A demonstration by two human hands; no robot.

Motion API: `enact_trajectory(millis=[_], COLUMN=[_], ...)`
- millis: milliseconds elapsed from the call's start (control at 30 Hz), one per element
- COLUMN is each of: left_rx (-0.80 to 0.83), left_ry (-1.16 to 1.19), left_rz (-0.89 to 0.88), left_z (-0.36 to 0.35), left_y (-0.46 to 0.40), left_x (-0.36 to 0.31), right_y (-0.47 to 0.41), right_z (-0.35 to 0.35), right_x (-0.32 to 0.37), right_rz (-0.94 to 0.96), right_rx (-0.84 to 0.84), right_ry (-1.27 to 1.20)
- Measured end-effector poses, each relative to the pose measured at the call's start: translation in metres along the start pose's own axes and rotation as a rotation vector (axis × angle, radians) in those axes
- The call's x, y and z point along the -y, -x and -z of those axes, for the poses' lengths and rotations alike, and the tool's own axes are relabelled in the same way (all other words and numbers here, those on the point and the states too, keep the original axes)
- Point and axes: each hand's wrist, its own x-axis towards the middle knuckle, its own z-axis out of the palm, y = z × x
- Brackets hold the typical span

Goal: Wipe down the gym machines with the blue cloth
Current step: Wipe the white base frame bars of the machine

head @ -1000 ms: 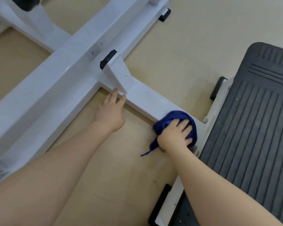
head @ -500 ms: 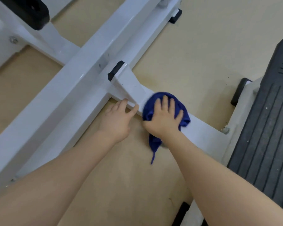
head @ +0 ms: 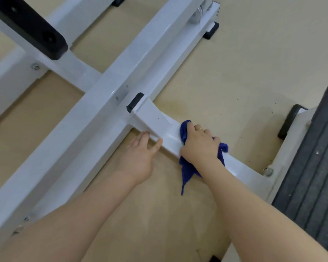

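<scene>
A white steel gym machine frame (head: 95, 110) lies low across the beige floor, with a side bar (head: 159, 121) branching off to the right. My right hand (head: 199, 144) grips the dark blue cloth (head: 187, 167) bunched over that side bar, fingers curled round it. A tail of the cloth hangs down off the bar's near edge. My left hand (head: 140, 157) rests with straight fingers against the near side of the same bar, just left of the cloth.
A black ribbed footplate (head: 311, 176) on a white base fills the right edge. A black pad (head: 30, 27) sits on the frame at the upper left. Black rubber feet (head: 210, 32) cap the frame ends. Bolts (head: 268, 172) join the side bar to the footplate base.
My right hand slid the cloth left along the side bar from the footplate end, then a little back right; its fingers now curl round the cloth. My left hand stayed on the bar.
</scene>
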Motion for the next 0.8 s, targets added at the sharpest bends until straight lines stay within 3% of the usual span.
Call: enact_trajectory(millis=[100,167,233,333,433,600,800], left_rx=[-0.021,-0.037,-0.008,0.026,0.048,-0.015,0.014], left_ry=[-0.012,-0.01,-0.004,0.049,0.109,0.118,0.14], left_rz=[0.0,0.008,0.024,0.065,0.092,0.101,0.116], left_z=[-0.002,-0.002,-0.002,0.001,0.002,-0.009,-0.009], left_y=[0.001,0.002,0.004,0.002,0.004,0.005,0.005], left_x=[0.0,0.001,-0.001,-0.005,-0.008,-0.005,0.0], right_y=[-0.03,-0.031,-0.011,0.031,0.034,0.001,0.047], right_z=[0.001,-0.003,-0.01,-0.014,-0.012,-0.022,-0.016], right_x=[0.024,0.025,0.003,-0.04,-0.029,0.02,-0.028], right_rz=[0.183,0.192,0.094,-0.212,-0.4,-0.029,0.052], right_rx=[0.004,-0.005,-0.057,-0.126,-0.102,-0.064,-0.034], right_ry=[-0.129,-0.146,-0.072,-0.019,-0.063,-0.073,0.258])
